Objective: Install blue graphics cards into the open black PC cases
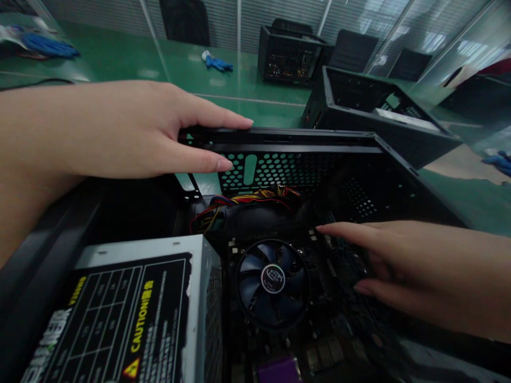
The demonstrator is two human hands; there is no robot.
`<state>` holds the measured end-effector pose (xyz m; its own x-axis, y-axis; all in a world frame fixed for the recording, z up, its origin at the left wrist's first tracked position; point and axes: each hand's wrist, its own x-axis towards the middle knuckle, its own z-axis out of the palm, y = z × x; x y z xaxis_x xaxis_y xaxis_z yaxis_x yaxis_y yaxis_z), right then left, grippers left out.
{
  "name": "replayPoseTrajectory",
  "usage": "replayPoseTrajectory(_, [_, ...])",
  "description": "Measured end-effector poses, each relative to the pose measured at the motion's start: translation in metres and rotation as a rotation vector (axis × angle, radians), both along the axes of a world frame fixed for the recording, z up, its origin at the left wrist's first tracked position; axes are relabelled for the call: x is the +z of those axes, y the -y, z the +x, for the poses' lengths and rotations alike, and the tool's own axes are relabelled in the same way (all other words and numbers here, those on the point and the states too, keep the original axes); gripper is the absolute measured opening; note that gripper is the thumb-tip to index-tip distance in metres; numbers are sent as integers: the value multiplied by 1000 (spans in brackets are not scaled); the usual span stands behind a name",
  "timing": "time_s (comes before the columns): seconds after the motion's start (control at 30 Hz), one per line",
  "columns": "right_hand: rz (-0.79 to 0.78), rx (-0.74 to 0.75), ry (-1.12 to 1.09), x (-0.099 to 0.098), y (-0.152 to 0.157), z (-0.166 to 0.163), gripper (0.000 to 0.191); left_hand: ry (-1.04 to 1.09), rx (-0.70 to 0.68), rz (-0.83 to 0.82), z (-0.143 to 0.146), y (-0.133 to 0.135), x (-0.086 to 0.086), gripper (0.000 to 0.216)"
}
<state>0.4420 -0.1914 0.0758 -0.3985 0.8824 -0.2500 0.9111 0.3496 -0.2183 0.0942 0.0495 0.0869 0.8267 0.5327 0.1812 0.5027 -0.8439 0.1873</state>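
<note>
A black computer case [303, 139] lies with its side off, its inside facing me. My left hand [171, 130] grips the far edge, index finger stretched along the top and thumb on the inner side. My right hand [415, 271] is inside the case at the right, thumb and index finger around a dark circuit board [343, 255]; its other fingers are mostly hidden. Left of that board is a round cooling fan [255, 287]. A silver power supply [195, 303] with a caution label sits at the near left. Red, yellow and black cables [247, 199] run along the far inner wall.
Another open black case [383, 127] stands beyond on the green table [159, 69], with a further case [289, 58] behind it. Blue gloves [217, 63] lie on the tabletop, and a blue bundle [50, 45] is at the far left. Chairs [186, 21] stand behind the table.
</note>
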Motion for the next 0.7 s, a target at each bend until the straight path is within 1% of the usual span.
replayPoseTrajectory(0.1, [-44, -63, -38, 9, 0, -5, 65, 10, -9, -17, 1, 0, 0, 99])
replayPoseTrajectory(0.23, [-64, -100, -81, 10, -2, -6, 56, 23, 0, -69, 2, 0, -1, 98])
replayPoseTrajectory(0.33, [-67, -87, -81, 8, -4, -4, 52, 8, 0, -56, 0, -6, -1, 96])
replayPoseTrajectory(0.5, [-36, -66, -45, 6, -10, -1, 38, -18, -99, 5, -4, -20, -3, 93])
replayPoseTrajectory(0.63, [40, -35, -48, 4, -11, -1, 42, -29, -74, -3, -5, -22, -4, 94])
replayPoseTrajectory(0.7, [36, -30, -49, 2, -11, -1, 40, -31, -58, -13, -4, -21, -4, 95])
